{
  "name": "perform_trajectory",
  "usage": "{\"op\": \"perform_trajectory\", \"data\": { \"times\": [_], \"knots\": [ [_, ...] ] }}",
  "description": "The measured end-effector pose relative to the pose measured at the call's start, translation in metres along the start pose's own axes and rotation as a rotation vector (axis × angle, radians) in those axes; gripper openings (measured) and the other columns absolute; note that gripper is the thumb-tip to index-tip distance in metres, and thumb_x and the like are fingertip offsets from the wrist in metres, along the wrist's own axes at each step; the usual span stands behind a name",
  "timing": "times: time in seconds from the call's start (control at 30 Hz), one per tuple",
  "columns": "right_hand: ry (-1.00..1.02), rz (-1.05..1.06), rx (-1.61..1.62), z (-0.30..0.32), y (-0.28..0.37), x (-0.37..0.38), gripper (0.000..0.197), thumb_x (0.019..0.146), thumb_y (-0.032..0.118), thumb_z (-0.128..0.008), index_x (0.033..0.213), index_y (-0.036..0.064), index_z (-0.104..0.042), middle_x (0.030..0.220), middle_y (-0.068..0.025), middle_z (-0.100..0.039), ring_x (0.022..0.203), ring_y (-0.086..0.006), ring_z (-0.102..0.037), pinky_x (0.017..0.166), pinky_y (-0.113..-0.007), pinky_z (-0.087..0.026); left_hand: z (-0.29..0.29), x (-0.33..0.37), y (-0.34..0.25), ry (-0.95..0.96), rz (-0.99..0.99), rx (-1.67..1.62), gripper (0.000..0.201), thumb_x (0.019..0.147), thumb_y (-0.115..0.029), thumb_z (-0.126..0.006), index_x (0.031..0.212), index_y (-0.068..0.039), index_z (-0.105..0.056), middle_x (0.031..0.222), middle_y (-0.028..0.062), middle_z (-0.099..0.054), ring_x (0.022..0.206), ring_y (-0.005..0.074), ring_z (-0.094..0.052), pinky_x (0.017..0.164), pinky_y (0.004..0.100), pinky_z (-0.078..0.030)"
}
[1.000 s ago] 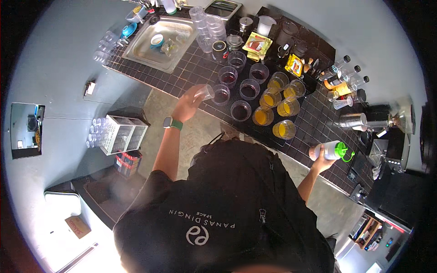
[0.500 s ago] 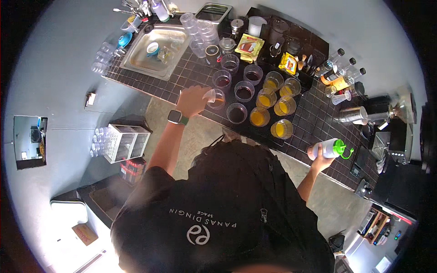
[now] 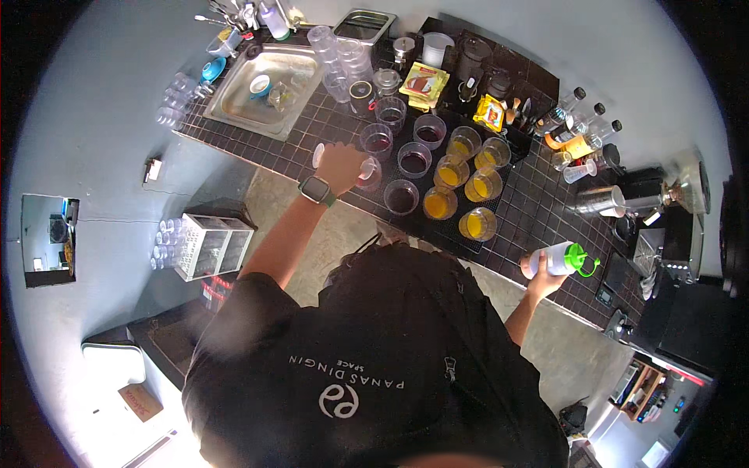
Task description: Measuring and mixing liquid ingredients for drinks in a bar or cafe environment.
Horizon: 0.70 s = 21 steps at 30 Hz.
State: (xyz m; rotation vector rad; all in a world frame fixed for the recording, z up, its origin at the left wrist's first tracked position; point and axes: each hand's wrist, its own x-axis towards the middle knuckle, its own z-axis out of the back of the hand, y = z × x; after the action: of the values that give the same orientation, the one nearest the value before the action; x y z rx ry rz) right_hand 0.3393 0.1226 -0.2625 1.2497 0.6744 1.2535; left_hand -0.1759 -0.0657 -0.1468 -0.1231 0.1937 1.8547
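My left hand (image 3: 341, 166) is closed around a small clear measuring cup (image 3: 319, 155), whose pale rims show on both sides of the fist. It is held over a clear cup (image 3: 368, 179) at the near left of the group; the hand partly hides that cup. Closed round a white squeeze bottle (image 3: 552, 260) with a green cap, my right hand (image 3: 542, 279) holds it tilted sideways over the counter's front edge. Between the hands stand several clear cups of dark liquid (image 3: 414, 160) and several of yellow liquid (image 3: 475, 225).
The sink (image 3: 222, 105) lies left on the black tiled counter (image 3: 527, 207). Stacked clear cups (image 3: 343, 66), jars and yellow packets (image 3: 425, 84) line the back. Bottles (image 3: 558, 117) stand at the back right, near a clear hourglass-shaped measure (image 3: 579, 171) and a metal pitcher (image 3: 597, 200).
My left hand has turned and moved slightly right, so the measuring cup's other end now shows at its left. The squeeze bottle stays in my right hand. The whole view has shifted slightly.
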Motion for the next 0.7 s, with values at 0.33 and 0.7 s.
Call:
{"op": "perform_trajectory", "data": {
  "times": [0.33, 0.7],
  "knots": [
    [0.001, 0.042, -0.034, -0.004, 0.003, 0.004, 0.084, 0.073, 0.021, -0.091, 0.141, -0.0031, -0.047, 0.13, -0.0166, -0.061, 0.115, -0.0258, -0.06, 0.103, -0.041, -0.046, -0.006, -0.007, 0.0, -0.15, -0.021, -0.03, 0.04, 0.079, -0.029, -0.079, 0.118, -0.022, -0.071, 0.099, 0.0085, -0.071, 0.096, 0.0291, -0.068, 0.081, 0.0441, -0.053],
    [0.046, 0.139, 0.128, 0.009, 0.058, 0.045, 0.078, 0.075, 0.015, -0.09, 0.138, -0.0057, -0.049, 0.129, -0.0151, -0.061, 0.114, -0.0238, -0.06, 0.102, -0.038, -0.046, -0.033, -0.047, 0.018, -0.298, 0.214, -0.672, 0.043, 0.088, -0.024, -0.072, 0.13, -0.016, -0.066, 0.112, 0.0184, -0.07, 0.101, 0.0345, -0.069, 0.087, 0.0423, -0.054]
  ]
}}
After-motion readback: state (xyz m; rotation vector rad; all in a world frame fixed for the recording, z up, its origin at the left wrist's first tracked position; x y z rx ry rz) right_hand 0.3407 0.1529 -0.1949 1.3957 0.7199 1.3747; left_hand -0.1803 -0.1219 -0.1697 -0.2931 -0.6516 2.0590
